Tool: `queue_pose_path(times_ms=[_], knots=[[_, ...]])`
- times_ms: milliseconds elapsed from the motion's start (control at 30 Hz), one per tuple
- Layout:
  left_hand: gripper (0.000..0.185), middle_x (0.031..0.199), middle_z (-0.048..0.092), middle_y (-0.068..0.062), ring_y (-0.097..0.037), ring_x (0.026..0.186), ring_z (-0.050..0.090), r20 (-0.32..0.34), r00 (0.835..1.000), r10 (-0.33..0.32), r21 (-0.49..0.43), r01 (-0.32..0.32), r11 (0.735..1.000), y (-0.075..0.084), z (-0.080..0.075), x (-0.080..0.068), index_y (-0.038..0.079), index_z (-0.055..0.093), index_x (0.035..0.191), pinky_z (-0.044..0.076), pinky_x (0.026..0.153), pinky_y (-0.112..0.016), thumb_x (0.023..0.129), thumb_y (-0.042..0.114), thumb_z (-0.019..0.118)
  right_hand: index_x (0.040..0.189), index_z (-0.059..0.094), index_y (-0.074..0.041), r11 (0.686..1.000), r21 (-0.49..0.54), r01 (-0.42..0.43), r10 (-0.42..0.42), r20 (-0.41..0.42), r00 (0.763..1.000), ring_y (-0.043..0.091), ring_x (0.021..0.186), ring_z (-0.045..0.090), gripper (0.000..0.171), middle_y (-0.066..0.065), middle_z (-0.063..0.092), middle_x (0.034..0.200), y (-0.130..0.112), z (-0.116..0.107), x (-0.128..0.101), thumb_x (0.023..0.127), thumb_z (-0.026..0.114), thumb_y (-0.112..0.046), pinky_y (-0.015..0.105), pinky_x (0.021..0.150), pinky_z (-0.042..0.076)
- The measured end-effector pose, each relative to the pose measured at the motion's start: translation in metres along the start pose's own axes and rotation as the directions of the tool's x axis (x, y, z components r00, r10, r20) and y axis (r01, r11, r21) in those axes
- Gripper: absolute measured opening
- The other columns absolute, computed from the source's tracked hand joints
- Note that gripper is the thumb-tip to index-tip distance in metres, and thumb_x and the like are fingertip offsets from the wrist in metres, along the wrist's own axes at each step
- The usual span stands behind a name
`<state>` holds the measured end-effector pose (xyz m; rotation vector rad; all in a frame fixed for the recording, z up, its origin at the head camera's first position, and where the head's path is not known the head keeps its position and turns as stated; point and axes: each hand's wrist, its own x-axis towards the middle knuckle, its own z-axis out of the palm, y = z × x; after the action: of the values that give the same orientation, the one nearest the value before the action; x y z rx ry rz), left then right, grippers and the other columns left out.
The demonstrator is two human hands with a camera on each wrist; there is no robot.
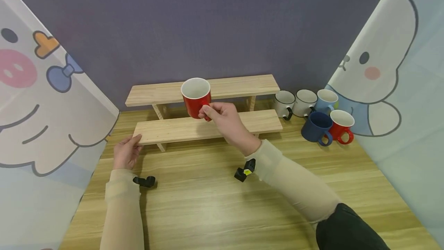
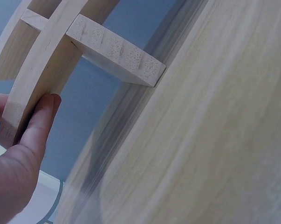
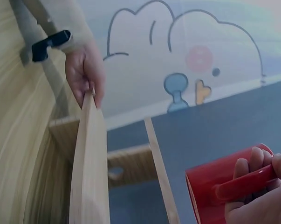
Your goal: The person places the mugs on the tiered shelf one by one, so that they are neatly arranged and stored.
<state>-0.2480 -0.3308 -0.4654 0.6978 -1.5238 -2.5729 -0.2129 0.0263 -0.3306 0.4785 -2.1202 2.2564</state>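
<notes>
A red mug (image 1: 194,105) with a white inside is held upright by its handle in my right hand (image 1: 227,120), above the lower step of a two-step wooden rack (image 1: 166,131). From the right wrist, the mug (image 3: 215,182) shows its red handle (image 3: 245,185) between thumb and fingers. My left hand (image 1: 126,152) grips the left end of the lower step. In the left wrist view that hand (image 2: 21,158) has its thumb and fingers on either side of the board (image 2: 42,70).
Right of the rack stand several mugs: two white ones (image 1: 285,102) (image 1: 305,102) with dark handles, a light blue one (image 1: 326,101), a dark blue one (image 1: 315,126) and another red one (image 1: 341,124). A grey panel (image 1: 208,26) rises behind, with cartoon-printed panels (image 1: 378,68) at both sides.
</notes>
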Motion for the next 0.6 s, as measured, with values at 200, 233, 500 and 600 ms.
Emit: queue_pose_path(times_ms=[200,233,500,600], knots=[[0.044,0.094,0.065,-0.009,-0.016,0.078,0.07,0.011,1.0,-0.003,-0.011,0.003,1.0,0.001,-0.001,0.0,-0.004,0.047,0.126,0.059,0.07,-0.023,0.094,0.003,0.075,0.099,0.073,0.003,1.0,0.01,-0.029,0.03,-0.003,1.0,0.023,0.095,0.069,0.02,0.01,0.073,0.094,0.002,0.04,0.021,0.103,0.063,-0.015,0.043,0.095,0.052],[0.042,0.093,0.065,-0.008,-0.016,0.076,0.07,0.01,1.0,0.002,-0.007,-0.002,1.0,0.0,0.0,0.001,-0.004,0.048,0.125,0.059,0.069,-0.023,0.094,0.003,0.075,0.099,0.073,0.003,0.999,0.011,-0.036,0.037,-0.013,0.999,0.021,0.094,0.069,0.02,0.009,0.074,0.093,0.002,0.046,0.024,0.103,0.064,-0.015,0.04,0.094,0.053],[0.045,0.087,0.067,-0.006,-0.013,0.068,0.067,0.007,1.0,-0.012,0.032,0.012,0.999,0.001,0.001,0.002,-0.003,0.05,0.129,0.057,0.059,-0.021,0.094,0.007,0.076,0.103,0.076,0.002,0.998,0.034,-0.057,0.059,-0.074,0.996,0.01,0.087,0.071,0.019,-0.001,0.074,0.088,0.005,0.092,0.051,0.101,0.067,-0.015,0.02,0.082,0.055],[0.053,0.088,0.065,-0.005,-0.012,0.068,0.065,-0.017,0.999,-0.027,0.036,0.027,0.999,0.001,0.002,0.002,-0.002,0.045,0.135,0.057,0.058,-0.02,0.093,0.007,0.077,0.103,0.077,0.001,1.0,-0.003,-0.026,0.026,-0.092,0.995,0.005,0.085,0.069,0.019,-0.001,0.074,0.086,0.005,0.106,0.061,0.101,0.067,-0.016,0.017,0.078,0.053]])
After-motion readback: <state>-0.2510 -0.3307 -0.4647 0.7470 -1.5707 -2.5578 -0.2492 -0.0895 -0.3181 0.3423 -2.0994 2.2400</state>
